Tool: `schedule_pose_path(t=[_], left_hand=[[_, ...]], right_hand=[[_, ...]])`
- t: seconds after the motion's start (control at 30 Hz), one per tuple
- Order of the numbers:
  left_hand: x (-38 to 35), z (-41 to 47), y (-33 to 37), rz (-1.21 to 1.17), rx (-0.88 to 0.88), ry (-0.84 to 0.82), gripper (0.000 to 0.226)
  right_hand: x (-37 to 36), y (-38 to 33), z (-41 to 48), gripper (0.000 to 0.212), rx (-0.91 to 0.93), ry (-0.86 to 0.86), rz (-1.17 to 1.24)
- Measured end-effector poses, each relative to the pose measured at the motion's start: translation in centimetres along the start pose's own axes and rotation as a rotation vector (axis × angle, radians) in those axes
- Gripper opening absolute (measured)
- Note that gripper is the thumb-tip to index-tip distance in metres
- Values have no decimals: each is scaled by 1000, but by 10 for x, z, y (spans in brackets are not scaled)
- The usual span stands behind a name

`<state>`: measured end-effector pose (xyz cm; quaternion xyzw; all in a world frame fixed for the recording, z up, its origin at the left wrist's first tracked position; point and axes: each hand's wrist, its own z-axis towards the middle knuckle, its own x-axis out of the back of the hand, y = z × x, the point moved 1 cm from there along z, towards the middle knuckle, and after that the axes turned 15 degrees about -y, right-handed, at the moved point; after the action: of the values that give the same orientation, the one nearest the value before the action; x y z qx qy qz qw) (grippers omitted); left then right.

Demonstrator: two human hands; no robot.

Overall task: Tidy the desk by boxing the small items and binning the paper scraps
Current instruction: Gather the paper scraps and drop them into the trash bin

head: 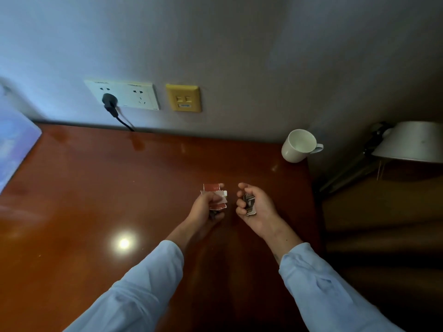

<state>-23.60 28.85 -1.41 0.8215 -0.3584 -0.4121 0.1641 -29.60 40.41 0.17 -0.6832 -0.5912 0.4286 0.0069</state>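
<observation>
Red paper scraps (pixel 215 195) in left hand (pixel 206 207)

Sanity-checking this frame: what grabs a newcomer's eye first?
At mid-desk the left hand grips red-and-white paper scraps and the right hand grips darker scraps. A bright glare sits on the glossy desk near the left sleeve, and a white mug stands at the far right corner.

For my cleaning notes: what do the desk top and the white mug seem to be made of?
Desk top: probably wood or wood veneer under a glossy varnish. It is reddish brown and reflects a bright light spot. Mug: likely glazed ceramic. It is plain white and smooth, with a thick rim and handle.
</observation>
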Motion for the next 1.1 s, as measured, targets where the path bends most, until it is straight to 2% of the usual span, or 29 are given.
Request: schedule_pose_path(t=[0.13, 0.4, 0.7, 1.1], left_hand=[[3, -36, 0, -104, -86, -105, 36], [38, -106, -4, -299, -127, -106, 31], [101, -173, 19, -247, -203, -62, 35], [239, -240, 67, -258, -163, -23, 35]], right_hand=[[-16, 15, -32, 19, 1, -22, 73], [-52, 61, -73, 20, -53, -72, 89], [-117, 126, -77, 22, -124, -183, 45], [-218, 238, -54, 28, -160, -224, 123]])
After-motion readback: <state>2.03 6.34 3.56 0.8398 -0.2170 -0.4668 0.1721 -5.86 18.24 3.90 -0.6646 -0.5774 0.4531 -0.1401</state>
